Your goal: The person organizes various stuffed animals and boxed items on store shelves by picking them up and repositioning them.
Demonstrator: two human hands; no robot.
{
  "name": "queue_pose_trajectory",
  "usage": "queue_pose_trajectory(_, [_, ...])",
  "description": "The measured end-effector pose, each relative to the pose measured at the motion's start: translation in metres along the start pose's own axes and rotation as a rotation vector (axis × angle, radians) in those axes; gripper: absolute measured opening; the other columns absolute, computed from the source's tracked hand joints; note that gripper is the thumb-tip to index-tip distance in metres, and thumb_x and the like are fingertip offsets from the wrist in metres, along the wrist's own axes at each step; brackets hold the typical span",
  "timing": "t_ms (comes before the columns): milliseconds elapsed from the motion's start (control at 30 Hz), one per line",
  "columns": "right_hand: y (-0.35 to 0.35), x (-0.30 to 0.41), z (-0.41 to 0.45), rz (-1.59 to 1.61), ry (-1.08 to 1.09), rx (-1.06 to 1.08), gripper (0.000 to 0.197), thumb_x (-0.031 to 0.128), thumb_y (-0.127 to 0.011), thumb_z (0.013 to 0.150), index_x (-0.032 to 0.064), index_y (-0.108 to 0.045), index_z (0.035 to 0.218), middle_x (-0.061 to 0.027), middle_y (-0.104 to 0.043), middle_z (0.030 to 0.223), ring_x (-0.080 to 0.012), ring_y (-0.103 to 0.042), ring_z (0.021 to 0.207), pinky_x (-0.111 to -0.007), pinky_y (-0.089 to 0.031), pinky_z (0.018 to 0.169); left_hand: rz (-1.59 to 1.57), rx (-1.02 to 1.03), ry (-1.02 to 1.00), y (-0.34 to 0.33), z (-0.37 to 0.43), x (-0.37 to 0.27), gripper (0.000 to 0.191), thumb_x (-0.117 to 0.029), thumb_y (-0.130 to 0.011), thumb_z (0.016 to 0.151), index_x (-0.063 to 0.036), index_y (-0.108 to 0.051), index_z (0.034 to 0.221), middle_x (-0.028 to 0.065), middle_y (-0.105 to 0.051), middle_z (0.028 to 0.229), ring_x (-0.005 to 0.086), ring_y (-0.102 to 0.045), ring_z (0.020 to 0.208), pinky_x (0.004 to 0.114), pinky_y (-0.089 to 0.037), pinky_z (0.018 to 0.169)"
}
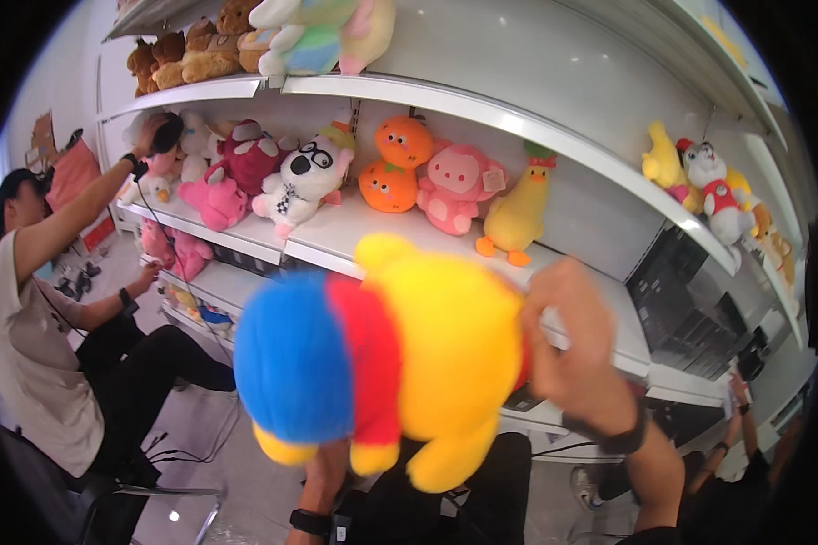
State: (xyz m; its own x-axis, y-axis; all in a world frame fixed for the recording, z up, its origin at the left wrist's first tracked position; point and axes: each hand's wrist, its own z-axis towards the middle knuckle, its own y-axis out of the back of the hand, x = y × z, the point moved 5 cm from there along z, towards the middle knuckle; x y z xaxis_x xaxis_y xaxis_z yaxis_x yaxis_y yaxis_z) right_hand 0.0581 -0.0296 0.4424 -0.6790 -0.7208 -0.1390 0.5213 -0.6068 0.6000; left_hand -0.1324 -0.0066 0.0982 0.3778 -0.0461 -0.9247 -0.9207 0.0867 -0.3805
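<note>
A plush toy (450, 347), yellow with a red band and a blue rounded part, is held up sideways before me, blurred. My right hand (572, 334) is at its right end with fingers bent, near a small red part; whether they pinch it cannot be told. Below the blue part is my left hand (330, 460), mostly hidden behind the toy, so its fingers do not show. Beyond the toy, an orange two-part plush (390, 191), a pink plush (455, 180) and a yellow duck plush (521, 211) sit on the middle shelf.
White shelves (559, 139) curve across the view, bearing a koala-like plush with glasses (307, 170) and brown plush toys (211, 54). At left a person (48, 327) reaches to the shelf. Another person's arms (736, 422) show at lower right, near black boxes (688, 300). Cables (191, 453) lie on the floor.
</note>
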Motion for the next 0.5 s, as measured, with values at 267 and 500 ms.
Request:
queue_pose_trajectory(267, [-0.085,0.003,-0.166,0.250,-0.330,0.051,0.012,0.002,-0.057,0.074,-0.0038,-0.054,0.084,-0.0134,-0.055,0.087,-0.0268,-0.055,0.080,-0.032,-0.046,0.069,-0.629,0.128,0.352,-0.060,-0.033,-0.023,0.051,-0.043,-0.042,0.090,-0.0078,-0.039,0.127,0.0139,-0.041,0.131,0.0325,-0.043,0.116,0.045,-0.041,0.093])
queue_pose_trajectory(500, [-0.124,-0.027,-0.272,2.071,-1.307,-0.099,0.056,0.045,-0.032,0.094,0.0050,-0.033,0.132,-0.0130,-0.045,0.128,-0.0245,-0.047,0.115,-0.034,-0.040,0.095,0.372,0.427,-0.203,-0.154,-0.005,-0.064,0.101,-0.013,-0.076,0.067,-0.0138,-0.008,0.141,0.0177,-0.017,0.140,0.0318,-0.025,0.129,0.043,-0.035,0.099])
